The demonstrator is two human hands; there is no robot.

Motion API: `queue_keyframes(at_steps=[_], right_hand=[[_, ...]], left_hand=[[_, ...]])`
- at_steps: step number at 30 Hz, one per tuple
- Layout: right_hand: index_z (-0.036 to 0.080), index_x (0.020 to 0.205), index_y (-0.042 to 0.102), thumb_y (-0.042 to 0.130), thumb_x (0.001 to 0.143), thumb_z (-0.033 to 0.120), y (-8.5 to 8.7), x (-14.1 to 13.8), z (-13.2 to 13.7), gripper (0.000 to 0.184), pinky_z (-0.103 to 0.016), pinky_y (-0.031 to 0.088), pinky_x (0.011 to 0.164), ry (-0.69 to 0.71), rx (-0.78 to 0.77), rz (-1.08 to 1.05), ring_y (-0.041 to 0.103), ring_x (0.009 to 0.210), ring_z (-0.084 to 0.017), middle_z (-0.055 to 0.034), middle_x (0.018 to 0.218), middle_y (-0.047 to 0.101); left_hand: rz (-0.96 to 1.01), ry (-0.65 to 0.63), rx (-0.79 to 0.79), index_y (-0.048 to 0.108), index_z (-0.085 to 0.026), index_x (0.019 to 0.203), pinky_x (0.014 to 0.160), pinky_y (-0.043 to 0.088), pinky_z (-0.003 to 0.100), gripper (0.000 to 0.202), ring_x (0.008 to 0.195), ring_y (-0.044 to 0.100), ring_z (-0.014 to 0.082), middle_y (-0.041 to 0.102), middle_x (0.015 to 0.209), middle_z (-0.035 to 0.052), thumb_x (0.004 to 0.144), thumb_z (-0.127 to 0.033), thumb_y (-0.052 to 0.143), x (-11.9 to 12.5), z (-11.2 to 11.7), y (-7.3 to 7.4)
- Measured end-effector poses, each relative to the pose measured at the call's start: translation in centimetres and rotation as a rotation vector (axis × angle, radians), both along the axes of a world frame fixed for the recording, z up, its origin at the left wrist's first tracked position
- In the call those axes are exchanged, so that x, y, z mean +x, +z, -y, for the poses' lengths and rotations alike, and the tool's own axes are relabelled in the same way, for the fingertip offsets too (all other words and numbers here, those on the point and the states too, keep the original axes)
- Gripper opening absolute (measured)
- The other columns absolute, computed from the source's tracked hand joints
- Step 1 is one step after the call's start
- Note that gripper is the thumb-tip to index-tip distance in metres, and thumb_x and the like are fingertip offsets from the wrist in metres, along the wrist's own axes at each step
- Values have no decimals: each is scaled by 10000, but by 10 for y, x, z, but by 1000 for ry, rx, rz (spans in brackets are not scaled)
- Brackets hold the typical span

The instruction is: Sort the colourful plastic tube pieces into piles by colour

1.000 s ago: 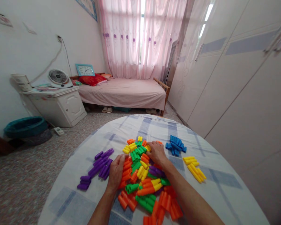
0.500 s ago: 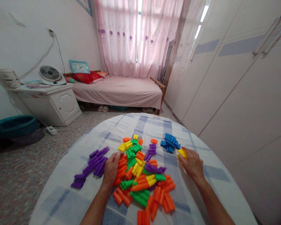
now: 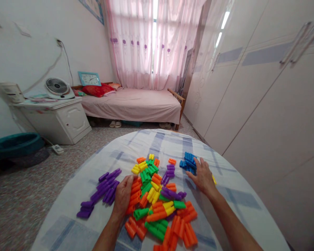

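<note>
My left hand rests at the left side of the heap, its fingers curled against a row of orange plastic tube-shaped building pieces. Whatever its palm and hidden fingers enclose does not show. Over the right side of the table, my right hand has its fingers spread and holds nothing; its fingertips are at the blue pieces, partly covering them. Just right of that hand a yellow piece peeks out. Purple pieces lie in a group left of my left hand.
Mixed green pieces, orange, yellow and purple ones fill the middle and near part of the round table with a checked cloth. A bed stands beyond, a wardrobe to the right, a bin at the left.
My right hand has let go of the yellow piece, opened and moved left to the blue pieces. My left hand stays by the orange row. The view has tilted up slightly.
</note>
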State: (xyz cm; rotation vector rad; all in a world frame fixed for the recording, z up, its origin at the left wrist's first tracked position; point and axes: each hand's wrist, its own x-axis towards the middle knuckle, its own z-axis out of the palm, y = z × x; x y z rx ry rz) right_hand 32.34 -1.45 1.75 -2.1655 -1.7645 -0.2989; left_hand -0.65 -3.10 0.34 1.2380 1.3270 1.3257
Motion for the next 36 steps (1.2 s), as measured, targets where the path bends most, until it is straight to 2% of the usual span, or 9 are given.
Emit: queue_keyframes(at_steps=[6, 10, 19, 24, 26, 28, 32, 34, 36], right_hand=[[184, 1408, 325, 489, 814, 482, -9, -30, -33, 684, -549, 298, 974, -130, -60, 7, 284, 1296, -413, -170, 1460, 290], [177, 1395, 340, 450, 833, 454, -17, -32, -48, 636, -575, 271, 976, -164, -10, 31, 272, 1300, -382, -159, 1430, 346], [194, 1389, 323, 425, 826, 456, -31, -21, -93, 629, -563, 212, 1021, -45, 69, -51, 252, 1319, -325, -116, 1425, 372], [188, 1368, 357, 452, 819, 452, -24, -19, -98, 617, -536, 223, 1036, 39, 111, -81, 248, 1332, -316, -110, 1426, 376], [155, 1312, 432, 426, 845, 394, -16, -24, -95, 525, -574, 194, 1033, 117, 177, -137, 214, 1342, -339, -144, 1408, 389], [141, 1229, 515, 410, 855, 310, -5, -34, -91, 423, -572, 186, 1043, 272, 197, -201, 223, 1340, -331, -154, 1364, 437], [228, 1157, 587, 449, 819, 173, 12, -73, -94, 369, -402, 288, 1057, 597, 40, -224, 375, 1274, -208, -41, 1269, 561], [252, 1164, 589, 445, 813, 131, 15, -96, -100, 398, -342, 314, 1044, 699, -39, -227, 415, 1244, -165, -8, 1255, 579], [250, 1187, 579, 443, 826, 137, 15, -117, -107, 402, -309, 341, 1014, 752, -106, -234, 454, 1207, -149, -14, 1257, 578]], left_hand=[[-19, -7, 3, 662, -162, 964, 872, 456, 305, 396, 948, 619, 211, 690, 998, 57, 846, -480, 458, 0, 0, 0], [-6, -9, 0, 661, -165, 967, 863, 459, 298, 386, 954, 614, 213, 689, 1000, 57, 851, -469, 455, 1, 1, 3], [1, -16, 1, 657, -167, 935, 842, 452, 285, 370, 958, 602, 211, 686, 963, 46, 865, -457, 438, 3, 1, 3], [8, -21, 2, 644, -159, 933, 845, 441, 292, 371, 928, 600, 204, 678, 959, 46, 878, -450, 420, 4, 1, 4], [16, -31, -4, 639, -159, 951, 846, 441, 297, 371, 915, 602, 201, 675, 972, 47, 885, -445, 412, 4, 1, 5], [17, -34, 1, 639, -160, 955, 859, 433, 297, 365, 927, 600, 200, 674, 983, 46, 888, -438, 411, 4, 1, 5], [4, -16, 12, 647, -161, 934, 877, 418, 288, 358, 958, 592, 202, 675, 982, 45, 887, -430, 417, 5, 1, 5], [2, -14, 6, 649, -161, 943, 868, 422, 285, 361, 954, 594, 201, 677, 980, 44, 885, -432, 419, 5, 2, 5], [-3, -12, 2, 653, -161, 953, 863, 424, 283, 361, 946, 597, 199, 679, 982, 44, 881, -431, 425, 5, 2, 6]])
